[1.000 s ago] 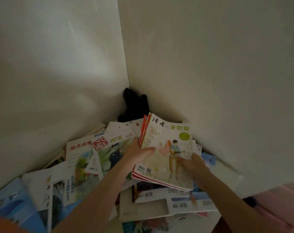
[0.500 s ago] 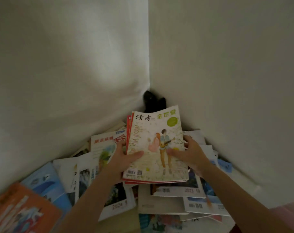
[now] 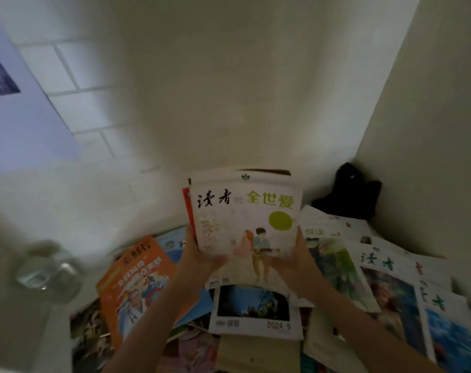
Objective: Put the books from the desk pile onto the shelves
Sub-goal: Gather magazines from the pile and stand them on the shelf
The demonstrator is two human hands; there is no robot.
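Both hands, left hand (image 3: 199, 258) and right hand (image 3: 296, 261), are pinching the magazine stack (image 3: 245, 227) by its lower edges; floppy, slippery covers probably need a grip underneath.

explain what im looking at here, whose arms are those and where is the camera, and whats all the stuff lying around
There is no machine here: the arms belong to a person, and the one camera sits on their head, looking forward and down, so you see what they see. The left hand and right hand grip a small stack of magazines by its lower sides, raised above the desk pile of loosely scattered magazines and books, including an orange book. A clear glass jar stands at the left, blurred. A dark object sits in the wall corner; I cannot tell what it is. No shelves are in view.
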